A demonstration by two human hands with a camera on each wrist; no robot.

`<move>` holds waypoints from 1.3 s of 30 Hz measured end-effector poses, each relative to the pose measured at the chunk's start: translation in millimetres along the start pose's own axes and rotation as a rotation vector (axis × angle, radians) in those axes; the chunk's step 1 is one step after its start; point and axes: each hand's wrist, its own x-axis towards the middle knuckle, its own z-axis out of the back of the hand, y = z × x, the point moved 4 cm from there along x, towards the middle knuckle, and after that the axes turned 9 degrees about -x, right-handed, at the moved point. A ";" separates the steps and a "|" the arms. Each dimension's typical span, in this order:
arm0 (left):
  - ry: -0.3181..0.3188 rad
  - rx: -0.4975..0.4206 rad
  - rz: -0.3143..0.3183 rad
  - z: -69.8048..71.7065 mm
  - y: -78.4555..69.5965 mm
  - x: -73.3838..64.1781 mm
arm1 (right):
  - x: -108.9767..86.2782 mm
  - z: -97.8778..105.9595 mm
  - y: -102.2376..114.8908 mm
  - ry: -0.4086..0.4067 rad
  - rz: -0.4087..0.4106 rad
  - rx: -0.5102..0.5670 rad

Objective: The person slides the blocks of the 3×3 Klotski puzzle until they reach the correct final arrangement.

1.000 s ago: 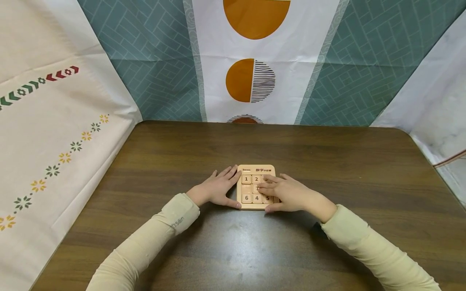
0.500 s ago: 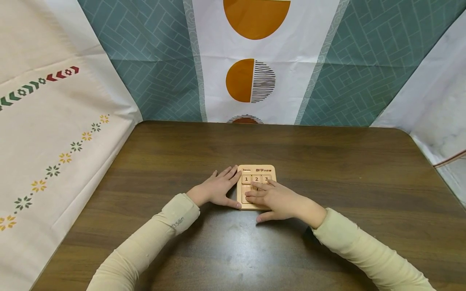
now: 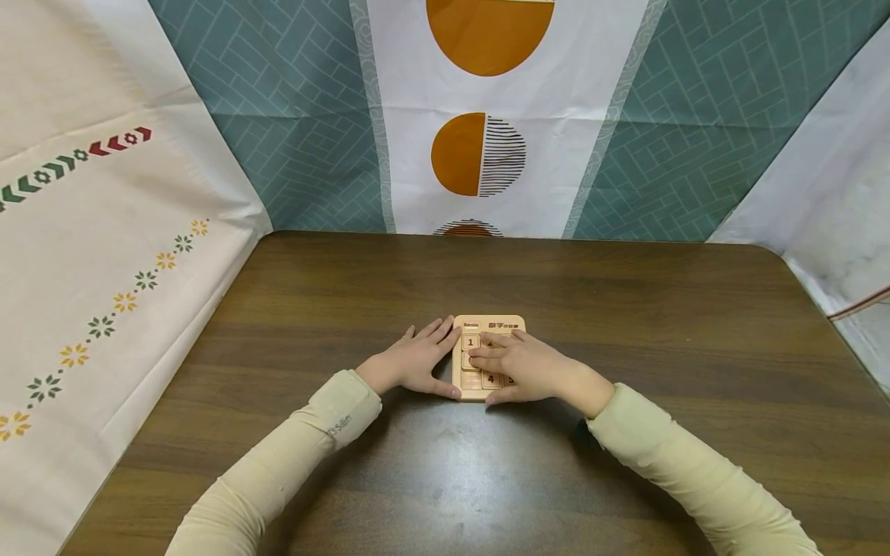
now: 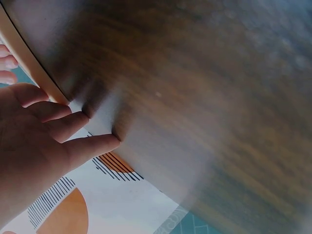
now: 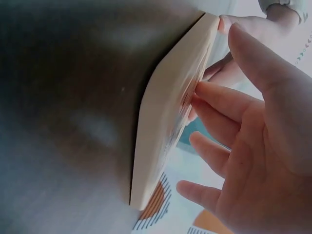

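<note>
A pale wooden number slide puzzle [image 3: 480,319] lies flat on the table. My left hand [image 3: 417,359] rests at its left edge, fingers spread along the upper side and thumb at the lower left corner. Fingertips of my right hand [image 3: 535,369] touch a tile [image 3: 470,361] in the left column's middle row; its number is partly covered. Tile 1 [image 3: 470,342] sits above it, and the slot below is bare. Tile 4 [image 3: 490,379] shows in the bottom row; the right hand hides most other tiles. In the right wrist view, the puzzle frame [image 5: 161,107] appears side-on beside the extended fingers.
The brown wooden table [image 3: 348,286] extends around the puzzle. Behind it hangs a teal and white patterned cloth [image 3: 306,154]. A cream cloth [image 3: 104,255] with embroidered flowers covers the left side, and a whitish sheet [image 3: 834,185] hangs at the right.
My right hand has moved left across the tiles. A tile now fills the left column's middle slot, and the bare slot is at bottom left. The left hand stays put.
</note>
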 end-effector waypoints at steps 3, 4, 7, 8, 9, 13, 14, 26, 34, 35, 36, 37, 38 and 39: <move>0.000 0.002 0.000 0.4 -0.2 0.2 | -2.6 0.3 -0.3 -0.007 -0.004 0.010; 0.001 0.002 0.000 0.4 -0.3 0.2 | -4.6 1.0 0.3 -0.009 -0.003 0.014; -0.001 0.002 -0.001 0.1 0.2 0.5 | -13.1 3.2 3.4 -0.008 -0.006 0.021; -0.002 0.001 -0.002 0.0 0.4 0.5 | -16.3 4.3 5.0 -0.008 -0.005 0.017; -0.004 0.002 -0.003 -0.2 0.7 0.5 | -19.5 4.8 6.4 -0.007 -0.004 0.013; -0.013 0.000 -0.003 -0.1 1.7 -0.1 | -26.7 5.4 12.6 -0.006 -0.002 -0.009; -0.015 0.000 -0.004 -0.1 1.9 -0.3 | -26.8 5.1 14.1 -0.009 -0.001 -0.011; -0.011 0.000 -0.010 -0.2 0.3 -0.3 | -17.9 -1.7 16.4 -0.018 -0.025 0.006; -0.003 -0.008 0.002 -1.2 1.2 0.6 | -25.0 -2.5 3.7 -0.011 -0.115 0.020; -0.002 -0.009 0.003 -1.4 1.3 0.7 | -25.9 -2.5 5.0 -0.012 -0.106 0.026; -0.002 -0.008 0.004 -1.5 1.5 0.7 | -26.7 -2.7 6.4 -0.011 -0.099 0.029; -0.002 -0.009 0.004 -1.7 1.6 0.7 | -27.6 -2.9 8.1 -0.012 -0.089 0.024; -0.003 -0.010 0.004 -1.8 1.7 0.7 | -28.7 -3.1 9.9 -0.014 -0.080 0.022; -0.004 -0.010 0.004 -1.8 1.8 0.7 | -29.9 -3.2 11.7 -0.018 -0.072 0.018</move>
